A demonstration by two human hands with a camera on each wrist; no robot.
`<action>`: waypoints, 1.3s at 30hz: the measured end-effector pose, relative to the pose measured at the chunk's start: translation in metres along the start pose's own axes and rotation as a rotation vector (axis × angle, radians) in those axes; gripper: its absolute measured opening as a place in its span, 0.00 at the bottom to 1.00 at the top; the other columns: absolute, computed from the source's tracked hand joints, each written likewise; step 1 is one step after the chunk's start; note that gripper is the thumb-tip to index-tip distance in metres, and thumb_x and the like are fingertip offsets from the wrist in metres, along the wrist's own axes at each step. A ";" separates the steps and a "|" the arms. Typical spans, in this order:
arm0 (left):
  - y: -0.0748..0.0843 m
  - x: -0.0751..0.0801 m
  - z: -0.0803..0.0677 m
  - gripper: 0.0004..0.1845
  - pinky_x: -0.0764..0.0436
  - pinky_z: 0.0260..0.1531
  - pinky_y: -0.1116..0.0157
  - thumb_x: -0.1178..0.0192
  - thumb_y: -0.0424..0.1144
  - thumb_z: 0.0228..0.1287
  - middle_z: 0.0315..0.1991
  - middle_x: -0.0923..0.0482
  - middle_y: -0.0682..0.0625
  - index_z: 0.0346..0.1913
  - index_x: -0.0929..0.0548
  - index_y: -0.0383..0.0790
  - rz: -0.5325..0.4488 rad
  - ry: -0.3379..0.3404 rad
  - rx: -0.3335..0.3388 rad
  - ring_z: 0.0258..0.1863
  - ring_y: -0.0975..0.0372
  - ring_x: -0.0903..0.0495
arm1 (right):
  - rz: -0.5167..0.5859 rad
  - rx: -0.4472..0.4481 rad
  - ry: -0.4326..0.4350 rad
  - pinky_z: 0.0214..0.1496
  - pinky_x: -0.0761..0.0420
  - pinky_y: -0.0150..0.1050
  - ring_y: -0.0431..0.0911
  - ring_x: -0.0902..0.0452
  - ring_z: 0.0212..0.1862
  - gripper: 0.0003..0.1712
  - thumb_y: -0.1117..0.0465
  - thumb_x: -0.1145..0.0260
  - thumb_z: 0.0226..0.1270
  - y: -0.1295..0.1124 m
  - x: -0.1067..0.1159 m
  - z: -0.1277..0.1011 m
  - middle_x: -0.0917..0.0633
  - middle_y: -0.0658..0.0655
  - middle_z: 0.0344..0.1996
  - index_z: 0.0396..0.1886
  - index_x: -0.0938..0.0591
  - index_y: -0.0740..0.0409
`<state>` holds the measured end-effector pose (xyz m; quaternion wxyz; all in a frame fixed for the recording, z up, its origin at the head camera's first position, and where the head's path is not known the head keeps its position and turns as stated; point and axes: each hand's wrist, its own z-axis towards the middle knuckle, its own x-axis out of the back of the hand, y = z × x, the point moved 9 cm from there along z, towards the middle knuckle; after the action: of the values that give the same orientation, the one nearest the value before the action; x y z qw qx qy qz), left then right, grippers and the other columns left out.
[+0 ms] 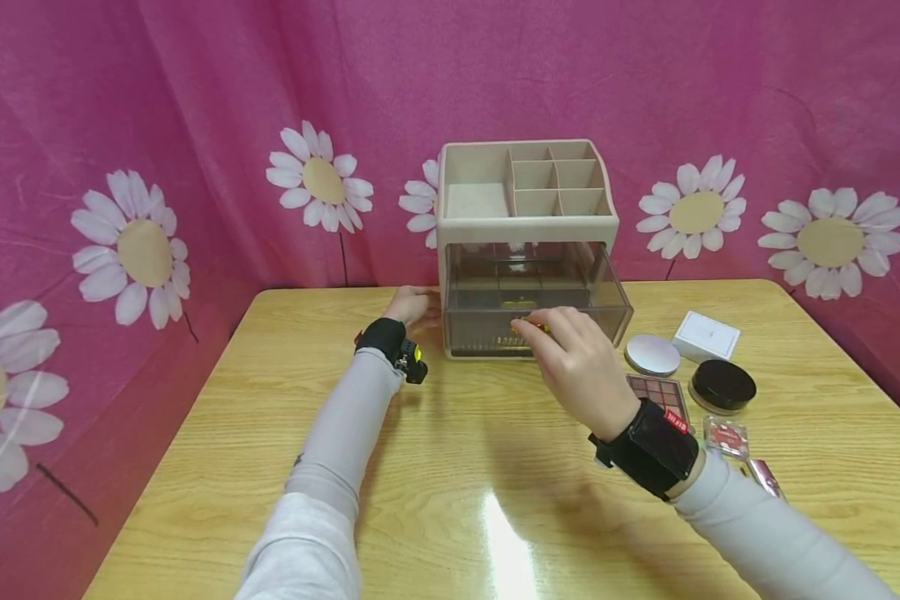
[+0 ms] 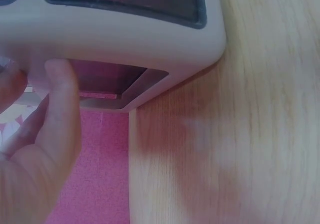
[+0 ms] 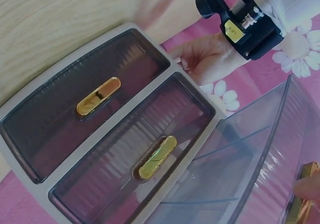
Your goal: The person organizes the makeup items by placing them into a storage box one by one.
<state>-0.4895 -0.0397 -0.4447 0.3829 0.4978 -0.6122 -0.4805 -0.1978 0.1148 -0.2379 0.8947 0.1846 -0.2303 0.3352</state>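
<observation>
A cream makeup organizer point(image 1: 528, 230) with a divided top tray stands at the back of the table. Its clear grey top drawer point(image 1: 474, 332) is pulled out, and the drawer's compartments hold nothing visible. My right hand point(image 1: 581, 367) pinches the gold drawer handle point(image 3: 295, 213) at the drawer's front. Two lower drawers with gold handles point(image 3: 158, 158) are closed in the right wrist view. On the organizer's left side, my left hand point(image 1: 412, 307) rests against the side wall, its thumb point(image 2: 62, 91) extended beside a side opening.
Right of the organizer lie a white box point(image 1: 707, 336), a round pale compact point(image 1: 652, 354), a black-lidded round jar point(image 1: 723, 385), an eyeshadow palette point(image 1: 658, 393), a small clear red-patterned case point(image 1: 726, 437) and a shiny pink item point(image 1: 767, 477). A pink flowered curtain point(image 1: 390, 75) hangs behind.
</observation>
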 end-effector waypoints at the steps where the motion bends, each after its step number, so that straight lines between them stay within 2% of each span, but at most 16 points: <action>1: 0.003 -0.001 -0.006 0.18 0.18 0.38 0.60 0.51 0.24 0.61 0.41 0.20 0.41 0.53 0.24 0.31 0.002 -0.003 0.000 0.37 0.56 0.19 | 0.001 0.000 0.001 0.35 0.22 0.47 0.55 0.26 0.34 0.18 0.79 0.31 0.44 -0.001 0.000 0.000 0.22 0.64 0.33 0.40 0.18 0.68; 3: 0.004 -0.001 -0.011 0.17 0.19 0.40 0.60 0.48 0.24 0.60 0.41 0.20 0.42 0.52 0.22 0.33 -0.004 -0.012 -0.004 0.38 0.56 0.19 | -0.003 0.000 -0.006 0.36 0.22 0.46 0.55 0.26 0.34 0.18 0.78 0.32 0.45 -0.003 0.001 -0.001 0.22 0.63 0.33 0.40 0.18 0.68; 4: -0.002 0.002 0.000 0.17 0.19 0.41 0.60 0.47 0.25 0.59 0.42 0.20 0.42 0.51 0.22 0.34 -0.005 -0.006 -0.003 0.38 0.56 0.19 | -0.006 0.000 -0.013 0.37 0.22 0.46 0.54 0.26 0.35 0.17 0.78 0.33 0.47 -0.003 0.001 -0.001 0.22 0.63 0.33 0.40 0.18 0.67; 6: -0.013 0.006 0.022 0.16 0.18 0.35 0.61 0.45 0.24 0.56 0.37 0.20 0.41 0.48 0.20 0.33 -0.036 -0.030 -0.029 0.34 0.55 0.19 | -0.012 0.003 -0.020 0.37 0.22 0.45 0.54 0.26 0.35 0.16 0.77 0.34 0.49 -0.005 0.001 -0.002 0.21 0.62 0.33 0.41 0.18 0.67; 9: -0.025 0.010 0.039 0.18 0.18 0.37 0.59 0.47 0.23 0.57 0.39 0.20 0.39 0.52 0.23 0.31 -0.016 -0.005 0.010 0.36 0.54 0.19 | -0.015 0.012 -0.016 0.37 0.22 0.45 0.54 0.26 0.35 0.13 0.76 0.37 0.53 -0.007 0.002 -0.003 0.21 0.62 0.33 0.41 0.18 0.67; 11: -0.028 0.012 0.046 0.18 0.17 0.34 0.59 0.49 0.23 0.57 0.37 0.20 0.37 0.51 0.24 0.29 -0.016 -0.003 0.003 0.34 0.53 0.19 | -0.016 0.018 -0.003 0.36 0.22 0.45 0.54 0.26 0.34 0.12 0.76 0.37 0.54 -0.008 0.002 -0.004 0.21 0.62 0.33 0.40 0.18 0.68; 13: -0.024 0.009 0.038 0.18 0.18 0.35 0.59 0.49 0.22 0.58 0.37 0.20 0.37 0.52 0.24 0.29 -0.018 -0.001 0.006 0.34 0.52 0.19 | -0.015 0.021 -0.002 0.36 0.22 0.45 0.54 0.26 0.34 0.11 0.75 0.39 0.56 -0.008 0.002 -0.005 0.21 0.62 0.32 0.40 0.18 0.68; 16: -0.011 0.005 0.016 0.17 0.18 0.35 0.59 0.48 0.22 0.57 0.36 0.20 0.37 0.50 0.23 0.28 -0.027 0.005 -0.010 0.32 0.54 0.19 | -0.015 0.024 -0.003 0.36 0.22 0.45 0.53 0.25 0.34 0.10 0.73 0.41 0.60 -0.009 0.002 -0.006 0.21 0.62 0.32 0.40 0.18 0.68; 20: 0.008 -0.001 -0.014 0.19 0.19 0.41 0.59 0.51 0.23 0.59 0.38 0.20 0.40 0.54 0.25 0.29 0.019 0.047 0.021 0.33 0.57 0.20 | -0.017 0.026 0.001 0.37 0.22 0.45 0.54 0.26 0.34 0.10 0.72 0.43 0.63 -0.009 0.002 -0.006 0.21 0.62 0.33 0.40 0.18 0.68; 23: 0.014 -0.003 -0.023 0.19 0.19 0.42 0.59 0.52 0.23 0.60 0.35 0.20 0.43 0.55 0.26 0.29 0.038 0.046 0.024 0.30 0.60 0.20 | -0.015 0.027 0.001 0.37 0.22 0.45 0.54 0.26 0.35 0.10 0.72 0.43 0.62 -0.009 0.003 -0.006 0.21 0.62 0.33 0.40 0.18 0.68; 28: 0.008 0.001 -0.014 0.18 0.19 0.39 0.60 0.51 0.24 0.60 0.35 0.21 0.44 0.54 0.24 0.31 0.027 0.043 0.022 0.30 0.60 0.21 | -0.007 0.034 -0.012 0.38 0.22 0.45 0.54 0.26 0.35 0.11 0.73 0.44 0.62 -0.009 0.003 -0.005 0.21 0.63 0.34 0.41 0.19 0.68; 30: 0.002 0.004 -0.002 0.17 0.18 0.37 0.61 0.50 0.23 0.59 0.36 0.20 0.42 0.52 0.23 0.31 0.016 0.042 0.021 0.31 0.58 0.20 | 0.009 0.042 -0.013 0.37 0.22 0.45 0.54 0.25 0.35 0.11 0.73 0.44 0.62 -0.010 0.004 -0.003 0.21 0.63 0.33 0.41 0.19 0.69; 33: -0.010 0.008 0.019 0.17 0.18 0.37 0.60 0.49 0.23 0.58 0.37 0.20 0.38 0.50 0.23 0.30 -0.014 0.031 0.002 0.33 0.55 0.20 | 0.049 0.034 -0.018 0.34 0.21 0.45 0.53 0.24 0.34 0.13 0.66 0.47 0.67 -0.008 0.011 0.002 0.19 0.61 0.32 0.40 0.18 0.67; 35: -0.017 0.009 0.031 0.17 0.18 0.37 0.59 0.50 0.23 0.58 0.37 0.20 0.38 0.51 0.23 0.30 -0.025 0.013 -0.010 0.34 0.53 0.20 | 0.094 0.005 -0.027 0.32 0.21 0.44 0.51 0.23 0.32 0.12 0.63 0.43 0.65 -0.002 0.021 0.007 0.18 0.60 0.31 0.39 0.17 0.66; 37: -0.017 0.008 0.030 0.17 0.18 0.38 0.59 0.50 0.23 0.58 0.38 0.21 0.38 0.52 0.25 0.30 -0.023 0.020 -0.017 0.35 0.53 0.20 | 0.141 -0.053 -0.041 0.28 0.22 0.41 0.49 0.23 0.31 0.11 0.62 0.39 0.62 0.008 0.033 0.012 0.17 0.58 0.29 0.38 0.16 0.64; 39: -0.012 0.005 0.018 0.18 0.18 0.38 0.60 0.50 0.23 0.58 0.38 0.21 0.39 0.53 0.25 0.29 -0.021 0.013 -0.010 0.34 0.54 0.20 | 0.167 -0.130 -0.080 0.26 0.25 0.35 0.46 0.23 0.30 0.10 0.64 0.34 0.55 0.024 0.045 0.015 0.17 0.57 0.29 0.37 0.16 0.63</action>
<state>-0.5050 -0.0411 -0.4605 0.3841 0.5054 -0.6019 -0.4844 -0.1885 0.1477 -0.1974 0.8639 0.1195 -0.3018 0.3852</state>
